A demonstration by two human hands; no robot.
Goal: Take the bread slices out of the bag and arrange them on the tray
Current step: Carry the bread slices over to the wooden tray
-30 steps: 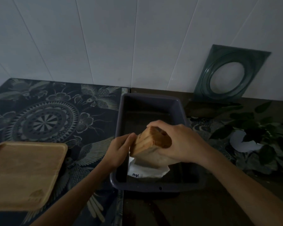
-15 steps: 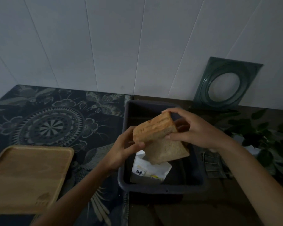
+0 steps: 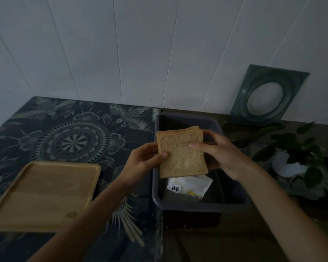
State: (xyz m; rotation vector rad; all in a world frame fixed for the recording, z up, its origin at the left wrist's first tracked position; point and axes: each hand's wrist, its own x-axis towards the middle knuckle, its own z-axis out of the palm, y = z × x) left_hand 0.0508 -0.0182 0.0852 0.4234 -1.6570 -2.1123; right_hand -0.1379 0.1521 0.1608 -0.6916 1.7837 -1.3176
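left hand (image 3: 144,160) grip: pinching bread slices (image 3: 182,154) left edge | right hand (image 3: 220,154) grip: clasping right edge

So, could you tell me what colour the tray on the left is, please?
Light natural wood, a pale tan; the wooden tray shows in the head view.

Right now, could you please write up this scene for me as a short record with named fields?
bread: stack of slices, out of the bag, held above the bin
left hand: left hand grips the stack's left edge
right hand: right hand grips the stack's right edge
bag: white bag lies inside the dark bin, below the bread
tray: wooden tray to the left on the patterned cloth, no bread on it yet
background: green frame leaning on the wall; leafy plant at right
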